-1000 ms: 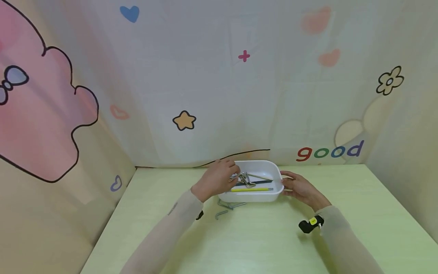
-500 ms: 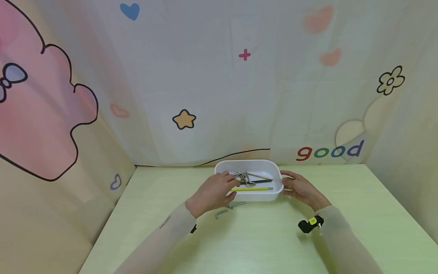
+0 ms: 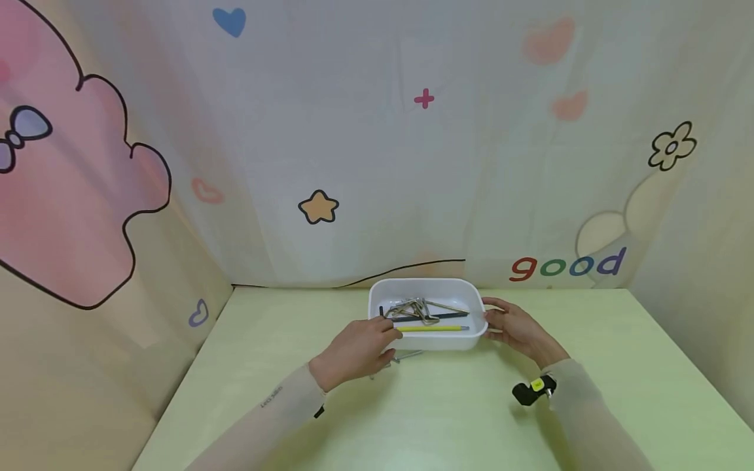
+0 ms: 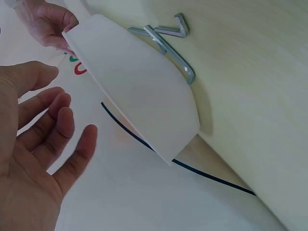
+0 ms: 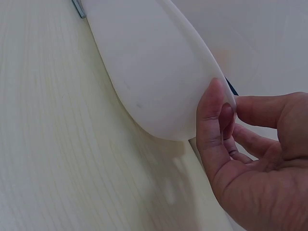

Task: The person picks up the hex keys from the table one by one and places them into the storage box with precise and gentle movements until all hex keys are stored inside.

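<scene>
In the head view a white plastic tray stands near the back of the table. Inside lie several brassy and silver hex keys, a long black rod and a yellow rod with a grey tip. My right hand pinches the tray's right rim between thumb and fingers, as the right wrist view also shows. Just off the tray's front left corner is my left hand, fingers loosely bent, holding nothing in the left wrist view. Bent grey hex keys lie on the table against the tray, partly hidden by my left hand in the head view.
The pale green table ends at a printed cloth backdrop right behind the tray. Cloth also rises along both sides. A black wrist camera sits at my right cuff.
My left hand has come out of the tray, moving left and toward me, uncovering the tray's left end and its contents. My right hand has stayed on the rim.
</scene>
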Tool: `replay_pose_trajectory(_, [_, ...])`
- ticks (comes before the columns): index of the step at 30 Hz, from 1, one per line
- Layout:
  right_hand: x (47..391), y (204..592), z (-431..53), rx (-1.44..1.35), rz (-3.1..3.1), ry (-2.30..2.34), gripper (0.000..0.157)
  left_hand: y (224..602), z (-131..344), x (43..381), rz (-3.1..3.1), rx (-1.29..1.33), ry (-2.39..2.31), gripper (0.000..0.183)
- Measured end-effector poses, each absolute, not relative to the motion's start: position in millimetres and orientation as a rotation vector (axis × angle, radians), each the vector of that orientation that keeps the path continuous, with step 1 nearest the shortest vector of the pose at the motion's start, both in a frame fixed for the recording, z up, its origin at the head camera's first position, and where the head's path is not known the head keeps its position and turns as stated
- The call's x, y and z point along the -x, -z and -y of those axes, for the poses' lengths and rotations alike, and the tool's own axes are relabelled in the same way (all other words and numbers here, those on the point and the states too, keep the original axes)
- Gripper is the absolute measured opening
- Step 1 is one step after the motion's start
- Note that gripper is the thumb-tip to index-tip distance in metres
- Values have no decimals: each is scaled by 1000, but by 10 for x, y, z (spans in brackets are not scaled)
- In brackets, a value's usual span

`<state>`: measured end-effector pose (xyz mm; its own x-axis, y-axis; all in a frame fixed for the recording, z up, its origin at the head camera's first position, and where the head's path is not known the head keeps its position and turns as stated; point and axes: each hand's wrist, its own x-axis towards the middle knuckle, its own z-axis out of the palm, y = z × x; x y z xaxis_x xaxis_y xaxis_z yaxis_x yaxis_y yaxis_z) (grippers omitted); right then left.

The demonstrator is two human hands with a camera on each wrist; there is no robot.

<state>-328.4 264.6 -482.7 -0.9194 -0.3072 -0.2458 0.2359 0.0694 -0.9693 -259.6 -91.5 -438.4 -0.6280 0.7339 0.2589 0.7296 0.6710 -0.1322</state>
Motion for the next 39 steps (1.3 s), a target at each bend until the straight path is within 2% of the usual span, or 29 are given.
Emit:
replay_pose_trajectory(20, [3297,4835,-2638,86,-1956,1920,54,4596,1008,2635,2779,1026,-24,26])
replay_pose_trajectory(26, [3295,4827,-2643,67,-1968,1909,54,4661,1017,2631,2821,990,-58,34])
replay_pose_trajectory(39, [3293,4819,-2653,72,-1941,1919,54,4798,1053,2710,2992,932,-56,26])
